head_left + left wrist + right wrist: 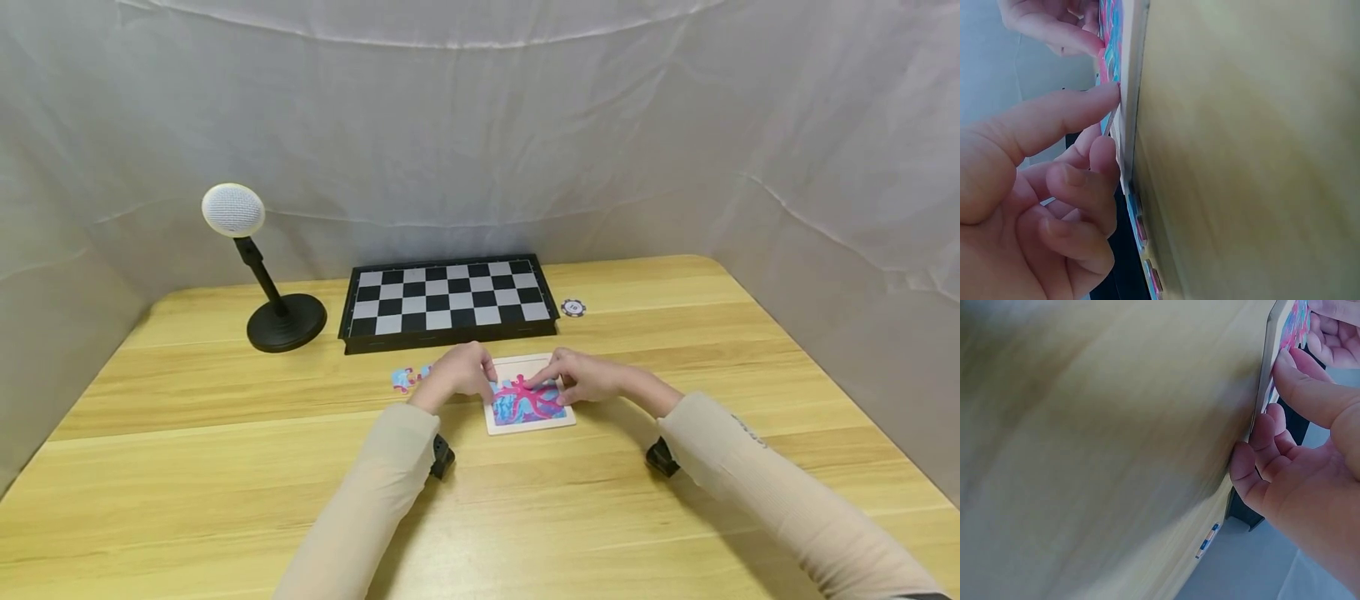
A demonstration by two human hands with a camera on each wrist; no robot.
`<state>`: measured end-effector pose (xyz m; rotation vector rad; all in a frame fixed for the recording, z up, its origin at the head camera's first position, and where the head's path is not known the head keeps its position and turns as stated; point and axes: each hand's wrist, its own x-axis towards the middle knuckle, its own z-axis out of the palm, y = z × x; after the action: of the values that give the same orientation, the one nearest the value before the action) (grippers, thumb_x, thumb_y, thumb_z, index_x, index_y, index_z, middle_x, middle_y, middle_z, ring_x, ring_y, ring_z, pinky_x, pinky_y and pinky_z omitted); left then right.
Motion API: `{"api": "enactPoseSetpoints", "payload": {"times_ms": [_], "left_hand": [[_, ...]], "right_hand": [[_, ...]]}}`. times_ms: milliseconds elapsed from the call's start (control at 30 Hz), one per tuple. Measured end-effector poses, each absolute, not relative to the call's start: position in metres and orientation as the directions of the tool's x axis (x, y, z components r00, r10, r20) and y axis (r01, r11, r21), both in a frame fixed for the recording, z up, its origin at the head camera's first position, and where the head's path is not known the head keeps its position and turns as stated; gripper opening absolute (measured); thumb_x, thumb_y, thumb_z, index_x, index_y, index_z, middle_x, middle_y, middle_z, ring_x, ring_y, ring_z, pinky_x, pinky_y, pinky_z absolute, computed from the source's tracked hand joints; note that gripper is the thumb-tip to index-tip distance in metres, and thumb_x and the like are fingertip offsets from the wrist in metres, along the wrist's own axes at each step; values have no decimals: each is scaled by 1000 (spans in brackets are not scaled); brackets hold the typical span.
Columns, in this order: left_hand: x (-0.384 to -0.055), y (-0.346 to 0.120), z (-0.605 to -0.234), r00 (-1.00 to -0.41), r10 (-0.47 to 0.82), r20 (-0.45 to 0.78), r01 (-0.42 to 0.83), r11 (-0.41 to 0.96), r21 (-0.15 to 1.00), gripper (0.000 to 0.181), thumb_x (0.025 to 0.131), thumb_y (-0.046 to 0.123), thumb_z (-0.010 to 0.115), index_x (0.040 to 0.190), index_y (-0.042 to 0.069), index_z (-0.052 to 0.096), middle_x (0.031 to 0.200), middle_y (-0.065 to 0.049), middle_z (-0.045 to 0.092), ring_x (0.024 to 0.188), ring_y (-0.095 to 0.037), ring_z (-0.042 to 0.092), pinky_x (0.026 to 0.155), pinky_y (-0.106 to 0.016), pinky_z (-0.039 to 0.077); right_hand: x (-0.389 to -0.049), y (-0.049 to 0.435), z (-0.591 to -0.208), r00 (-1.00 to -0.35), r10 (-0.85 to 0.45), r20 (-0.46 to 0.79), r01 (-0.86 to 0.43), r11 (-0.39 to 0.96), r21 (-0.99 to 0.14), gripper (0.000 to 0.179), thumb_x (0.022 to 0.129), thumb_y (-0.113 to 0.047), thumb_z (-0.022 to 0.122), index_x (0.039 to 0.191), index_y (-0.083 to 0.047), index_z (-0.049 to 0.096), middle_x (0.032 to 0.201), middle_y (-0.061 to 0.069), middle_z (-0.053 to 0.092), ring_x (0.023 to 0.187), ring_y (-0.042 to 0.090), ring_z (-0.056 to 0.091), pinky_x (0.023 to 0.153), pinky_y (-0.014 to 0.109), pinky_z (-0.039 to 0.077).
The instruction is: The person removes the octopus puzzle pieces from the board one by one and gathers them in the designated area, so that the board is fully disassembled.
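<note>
A puzzle board (531, 428) with a pale frame lies on the table, its lower part filled by a pink octopus picture on blue. At its left side, my left hand (461, 369) pinches a small blue puzzle piece (1109, 124) between thumb and fingers, tilted at the frame's edge; the fingers hide most of it. My right hand (588, 377) reaches in from the right, its extended index finger touching a pink part of the picture. The right thumb (1300, 381) rests on the picture near the frame, and the other fingers lie along the board's side.
Loose puzzle pieces (402, 380) lie left of the board, partly behind my left hand. A folded black-and-white chessboard (450, 297) stands behind, with a poker chip (573, 307) to its right. A round-headed stand (287, 322) is at back left; pale curtains (480, 125) enclose the table.
</note>
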<state>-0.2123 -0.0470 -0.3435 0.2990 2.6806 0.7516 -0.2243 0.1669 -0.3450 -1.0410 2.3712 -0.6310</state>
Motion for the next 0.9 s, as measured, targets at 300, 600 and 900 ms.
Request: {"api": "enactPoseSetpoints", "payload": {"times_ms": [300,600,900], "left_hand": [[-210,-48,-342,-917,300,-263,105,817,567,19,66,6,76,70,8,57,71,-3,54,62,-16,47,53,-26,39],[-209,-52,-342,-902,342,-262,64,707,705,12,73,0,69,72,2,57,72,-5,55,44,-12,45,44,-19,38],[-209,-53,-342,-901,336,-274,52,710,702,12,74,2,69,72,3,57,72,-6,56,43,-12,45,44,-19,37]], "right_hand": [[-224,167,-347,-593,-777,-212,-559,586,-587,39,79,1,63,116,-9,60,90,5,46,77,20,40,65,25,37],[-224,166,-347,-584,-784,-212,-563,579,-589,38,79,2,63,116,-8,60,90,5,47,76,20,41,65,25,36],[-222,164,-347,-545,-818,-181,-598,531,-600,39,79,6,61,114,-9,62,91,3,50,77,19,41,65,25,38]]}}
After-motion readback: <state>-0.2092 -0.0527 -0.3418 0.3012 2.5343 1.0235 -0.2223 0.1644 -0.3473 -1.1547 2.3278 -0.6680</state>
